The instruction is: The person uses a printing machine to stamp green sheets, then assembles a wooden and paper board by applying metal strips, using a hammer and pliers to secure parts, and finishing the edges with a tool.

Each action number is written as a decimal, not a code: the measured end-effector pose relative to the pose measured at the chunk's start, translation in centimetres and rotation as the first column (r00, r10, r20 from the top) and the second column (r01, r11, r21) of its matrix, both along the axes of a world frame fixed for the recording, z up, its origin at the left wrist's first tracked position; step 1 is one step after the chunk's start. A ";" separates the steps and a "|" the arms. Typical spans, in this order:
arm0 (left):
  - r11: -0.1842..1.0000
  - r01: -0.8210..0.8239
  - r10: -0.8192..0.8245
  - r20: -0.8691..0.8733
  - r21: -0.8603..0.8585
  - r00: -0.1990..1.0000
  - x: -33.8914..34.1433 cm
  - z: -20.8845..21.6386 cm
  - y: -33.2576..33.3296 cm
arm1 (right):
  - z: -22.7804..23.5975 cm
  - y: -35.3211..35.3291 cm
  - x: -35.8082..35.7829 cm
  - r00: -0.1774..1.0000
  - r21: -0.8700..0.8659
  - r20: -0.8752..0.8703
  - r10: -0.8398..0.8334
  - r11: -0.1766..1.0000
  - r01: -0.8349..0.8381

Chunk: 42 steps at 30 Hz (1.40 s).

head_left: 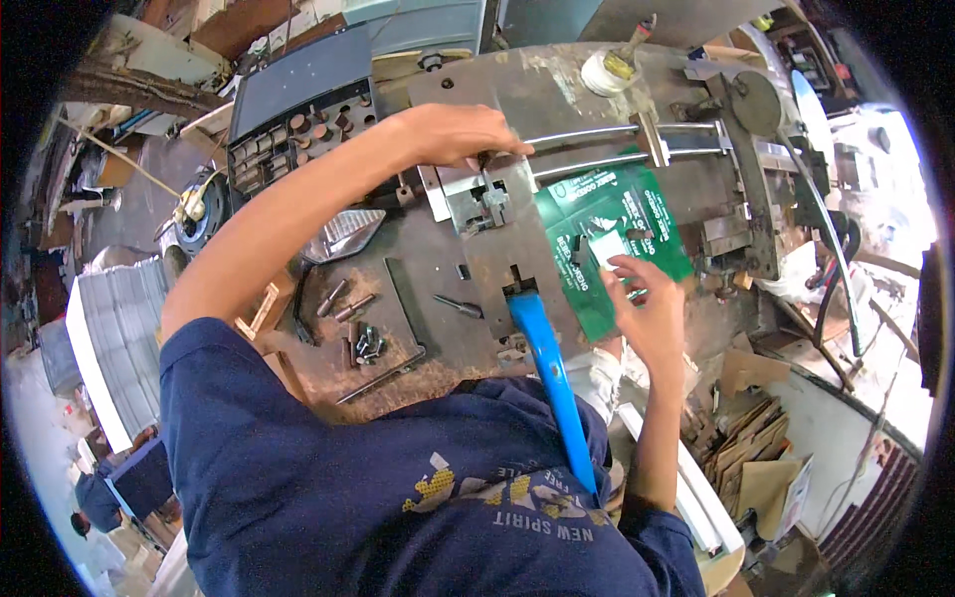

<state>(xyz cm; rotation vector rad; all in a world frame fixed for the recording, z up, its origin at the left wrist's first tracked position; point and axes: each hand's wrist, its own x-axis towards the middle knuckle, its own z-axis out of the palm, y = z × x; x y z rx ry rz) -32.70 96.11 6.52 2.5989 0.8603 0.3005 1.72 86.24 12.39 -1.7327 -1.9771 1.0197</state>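
My left hand [468,134] reaches across to the far end of a metal fixture [485,204] bolted on the bench. Its fingers are closed at the top of the fixture, and what they hold is hidden beneath them. Lower right, my right hand [645,303] pinches a small white flat piece [605,248] between thumb and fingertips. That piece is over a flattened green cardboard sheet [657,204] with white print. A long blue lever handle [549,368] runs from the fixture's near end towards my body.
Two metal rods [587,136] extend right from the fixture to a metal frame. A white tub [609,75] with a brush stands at the back. Left are an open case [298,129] of metal parts, loose bits [370,343] and a long hex key [403,308]. Cardboard pieces [746,448] lean lower right.
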 end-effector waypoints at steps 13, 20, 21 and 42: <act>0.476 -0.858 0.879 0.080 -0.194 0.470 -1.9 -4.1 -6.1 | -1.2 -0.1 -10.8 0.862 0.424 -0.201 0.464 0.835 -0.351; 0.426 -0.890 0.905 -0.075 0.160 0.420 -5.0 -9.6 -7.7 | -2.5 -0.5 -9.9 0.865 0.353 -0.237 0.442 0.869 -0.347; 0.415 -0.907 0.909 0.018 0.067 0.417 -4.3 -7.9 -7.1 | -2.5 -0.6 -8.7 0.889 0.346 -0.195 0.413 0.877 -0.332; 0.353 -0.903 0.925 -0.052 -0.244 0.376 6.7 -9.3 -37.8 | -0.5 -16.8 9.4 0.970 -0.666 -0.075 -0.232 0.736 0.124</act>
